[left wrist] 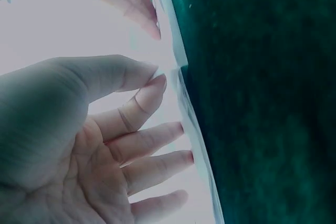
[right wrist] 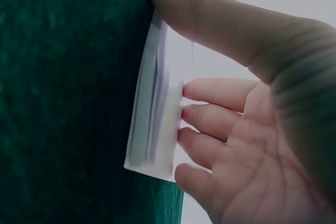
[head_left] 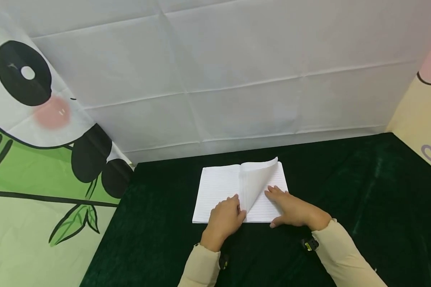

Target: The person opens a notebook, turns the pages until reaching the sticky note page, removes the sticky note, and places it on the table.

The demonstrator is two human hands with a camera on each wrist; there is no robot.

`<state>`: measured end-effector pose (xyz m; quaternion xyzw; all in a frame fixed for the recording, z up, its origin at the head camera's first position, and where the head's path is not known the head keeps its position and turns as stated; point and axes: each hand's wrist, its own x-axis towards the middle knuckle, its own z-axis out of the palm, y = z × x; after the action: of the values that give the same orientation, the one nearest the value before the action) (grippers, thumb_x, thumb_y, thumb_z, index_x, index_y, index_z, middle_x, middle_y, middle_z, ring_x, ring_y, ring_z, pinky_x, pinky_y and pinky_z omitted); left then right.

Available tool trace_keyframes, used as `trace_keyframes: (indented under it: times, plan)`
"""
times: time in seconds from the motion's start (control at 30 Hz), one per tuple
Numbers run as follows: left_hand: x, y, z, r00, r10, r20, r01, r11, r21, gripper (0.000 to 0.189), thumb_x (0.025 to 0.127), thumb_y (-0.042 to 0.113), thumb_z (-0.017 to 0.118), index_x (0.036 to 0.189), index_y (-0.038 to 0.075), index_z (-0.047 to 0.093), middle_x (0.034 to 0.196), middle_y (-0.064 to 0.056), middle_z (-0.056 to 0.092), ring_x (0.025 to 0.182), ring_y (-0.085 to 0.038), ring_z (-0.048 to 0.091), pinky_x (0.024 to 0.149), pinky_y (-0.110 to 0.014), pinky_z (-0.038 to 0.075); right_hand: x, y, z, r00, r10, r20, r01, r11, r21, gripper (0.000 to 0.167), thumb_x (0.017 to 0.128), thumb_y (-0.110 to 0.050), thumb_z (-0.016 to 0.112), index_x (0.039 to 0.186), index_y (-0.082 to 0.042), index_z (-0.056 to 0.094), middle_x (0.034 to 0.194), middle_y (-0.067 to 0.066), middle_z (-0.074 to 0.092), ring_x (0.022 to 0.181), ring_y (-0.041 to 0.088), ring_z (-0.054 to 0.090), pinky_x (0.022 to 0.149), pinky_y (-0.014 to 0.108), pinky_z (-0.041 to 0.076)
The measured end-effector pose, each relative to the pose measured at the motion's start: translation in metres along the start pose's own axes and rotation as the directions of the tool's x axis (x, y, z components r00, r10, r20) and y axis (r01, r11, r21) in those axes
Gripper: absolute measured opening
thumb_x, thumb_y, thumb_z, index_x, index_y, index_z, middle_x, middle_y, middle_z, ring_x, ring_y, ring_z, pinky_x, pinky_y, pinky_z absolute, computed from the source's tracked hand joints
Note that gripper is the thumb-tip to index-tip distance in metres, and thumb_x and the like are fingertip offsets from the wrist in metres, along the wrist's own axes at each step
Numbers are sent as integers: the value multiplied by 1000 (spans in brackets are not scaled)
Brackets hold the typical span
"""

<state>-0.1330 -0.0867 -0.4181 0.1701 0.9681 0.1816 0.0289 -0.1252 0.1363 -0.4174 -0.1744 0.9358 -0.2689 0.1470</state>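
Observation:
An open notebook [head_left: 217, 187] with lined white pages lies on the dark green cloth. One page [head_left: 254, 181] is lifted and curls diagonally from the right half toward the spine. My left hand [head_left: 225, 219] is at the notebook's lower edge, near the spine. In the left wrist view, its thumb and index finger pinch the paper's edge, with the other fingers spread below. My right hand [head_left: 294, 209] rests on the right half, fingers extended over the lined paper. In the right wrist view, the thumb [right wrist: 210, 22] is by the bottom edge of the page stack [right wrist: 149, 103].
Dark green velvet cloth [head_left: 158, 223] covers the table around the notebook. A creased white sheet [head_left: 237, 79] hangs behind it. Printed cartoon panels stand at the left [head_left: 54, 139] and right [head_left: 424, 131].

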Motion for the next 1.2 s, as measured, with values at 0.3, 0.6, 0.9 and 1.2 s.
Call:
trace_keyframes:
  times: [0.3,0.6,0.9,1.2]
  plan:
    - [1,-9,-4,994,-49,-99,43,997,-59,25,86,22,74,70,11,59,61,2,51,55,-12,45,52,-25,35,0,-1,0,999,23,25,-23,1000,-4,90,81,-24,83,153,2,35,165,24,24,154,46,17,122,61,20]
    - [5,-15,-5,977,-135,-167,127,990,-56,25,86,22,71,67,12,58,59,1,50,55,-14,46,52,-26,35,-1,-2,1,999,32,25,-32,999,2,90,81,-23,83,153,2,35,166,23,23,155,45,17,123,61,19]
    - [7,-39,-12,940,-256,-227,257,966,-28,25,87,24,71,68,10,62,65,-3,58,66,-21,58,103,-64,43,0,1,-2,1000,6,20,-6,1000,14,87,80,-21,84,151,2,40,165,24,26,154,46,19,122,60,21]
    - [6,-62,-29,907,-381,-179,379,924,-46,38,89,26,69,116,-1,70,104,-18,73,101,-36,67,110,-68,35,1,5,-4,1000,9,19,-10,999,39,86,79,-22,85,150,1,42,165,23,25,154,45,19,122,61,21]
